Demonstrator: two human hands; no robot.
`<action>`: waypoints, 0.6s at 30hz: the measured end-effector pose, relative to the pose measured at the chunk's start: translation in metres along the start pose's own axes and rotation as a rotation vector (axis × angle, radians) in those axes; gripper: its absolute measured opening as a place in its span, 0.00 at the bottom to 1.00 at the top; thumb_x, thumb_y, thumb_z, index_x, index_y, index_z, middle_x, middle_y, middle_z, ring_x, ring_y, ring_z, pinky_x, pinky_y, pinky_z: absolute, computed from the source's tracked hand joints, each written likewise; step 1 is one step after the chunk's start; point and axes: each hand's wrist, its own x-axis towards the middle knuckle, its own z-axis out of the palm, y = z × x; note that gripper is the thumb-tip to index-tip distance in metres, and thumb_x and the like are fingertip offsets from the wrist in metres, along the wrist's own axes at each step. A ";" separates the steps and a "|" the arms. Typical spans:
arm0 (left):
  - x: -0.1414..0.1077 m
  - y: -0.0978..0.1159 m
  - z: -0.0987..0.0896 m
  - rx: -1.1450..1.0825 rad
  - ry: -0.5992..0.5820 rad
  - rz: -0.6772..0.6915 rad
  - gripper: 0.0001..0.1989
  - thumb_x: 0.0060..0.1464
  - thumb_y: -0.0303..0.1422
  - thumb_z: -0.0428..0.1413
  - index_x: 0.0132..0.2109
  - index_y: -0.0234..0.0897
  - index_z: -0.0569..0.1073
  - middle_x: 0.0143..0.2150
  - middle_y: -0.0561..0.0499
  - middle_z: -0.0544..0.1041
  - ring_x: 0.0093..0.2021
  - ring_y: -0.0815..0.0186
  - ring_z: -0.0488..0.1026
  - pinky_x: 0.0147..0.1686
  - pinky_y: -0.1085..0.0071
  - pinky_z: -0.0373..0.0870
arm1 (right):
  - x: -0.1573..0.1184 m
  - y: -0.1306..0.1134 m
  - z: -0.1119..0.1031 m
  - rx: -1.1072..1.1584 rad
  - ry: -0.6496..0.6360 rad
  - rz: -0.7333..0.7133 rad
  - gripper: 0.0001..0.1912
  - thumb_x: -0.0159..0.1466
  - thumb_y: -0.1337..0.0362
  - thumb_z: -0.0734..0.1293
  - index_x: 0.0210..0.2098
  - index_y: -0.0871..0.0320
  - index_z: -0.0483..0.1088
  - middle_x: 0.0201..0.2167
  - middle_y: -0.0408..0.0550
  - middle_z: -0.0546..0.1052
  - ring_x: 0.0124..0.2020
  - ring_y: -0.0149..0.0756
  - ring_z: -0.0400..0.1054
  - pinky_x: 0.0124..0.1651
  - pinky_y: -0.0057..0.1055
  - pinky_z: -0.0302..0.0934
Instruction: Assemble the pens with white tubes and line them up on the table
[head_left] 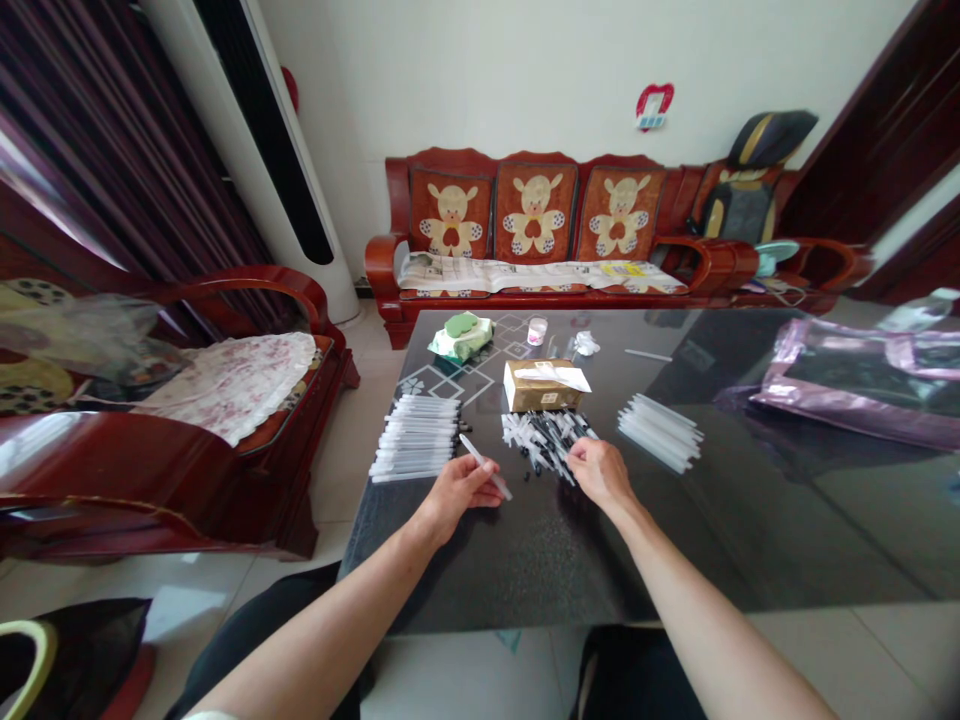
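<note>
My left hand (pixel 466 487) is closed round a white pen barrel (pixel 477 455), which slants across the fingers. At the right edge of a loose pile of black and clear pen parts (pixel 544 438), my right hand (pixel 598 468) has its fingers pinched together; what they hold, if anything, is too small to make out. A stack of white pens with dark ends (pixel 417 438) lies left of the pile, beside my left hand. To the right of my right hand is a stack of white translucent tubes (pixel 660 432).
Behind the pile on the dark glossy table (pixel 540 590) stands a tissue box (pixel 541 388). Farther back are a green wipes packet (pixel 461 338), a small cup (pixel 537 331), crumpled tissue (pixel 586 344) and a single tube (pixel 649 355). A purple-edged clear bag (pixel 847 420) lies right.
</note>
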 end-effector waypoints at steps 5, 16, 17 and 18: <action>0.006 0.011 -0.010 -0.123 0.083 0.031 0.11 0.51 0.33 0.59 0.39 0.29 0.70 0.33 0.42 0.78 0.30 0.66 0.77 0.32 0.72 0.74 | -0.012 0.003 -0.016 0.550 -0.138 0.091 0.11 0.57 0.57 0.63 0.27 0.59 0.68 0.16 0.42 0.71 0.13 0.28 0.62 0.16 0.23 0.52; 0.013 0.031 -0.031 -0.256 0.236 0.164 0.06 0.54 0.27 0.55 0.38 0.28 0.70 0.28 0.46 0.76 0.29 0.66 0.77 0.33 0.71 0.75 | -0.032 -0.012 -0.033 0.897 -0.559 -0.047 0.10 0.54 0.60 0.68 0.26 0.62 0.68 0.14 0.40 0.70 0.12 0.24 0.61 0.13 0.18 0.51; 0.013 0.032 -0.032 -0.261 0.243 0.167 0.05 0.54 0.27 0.55 0.38 0.28 0.70 0.27 0.47 0.76 0.29 0.66 0.77 0.33 0.71 0.75 | -0.031 -0.012 -0.032 0.893 -0.563 -0.049 0.10 0.54 0.60 0.68 0.25 0.62 0.68 0.14 0.40 0.70 0.12 0.24 0.61 0.13 0.18 0.50; 0.014 0.033 -0.032 -0.265 0.248 0.167 0.06 0.54 0.27 0.55 0.38 0.27 0.70 0.27 0.47 0.75 0.29 0.66 0.77 0.33 0.71 0.75 | -0.031 -0.011 -0.032 0.888 -0.569 -0.051 0.10 0.54 0.60 0.68 0.25 0.62 0.68 0.13 0.40 0.70 0.12 0.24 0.61 0.13 0.18 0.50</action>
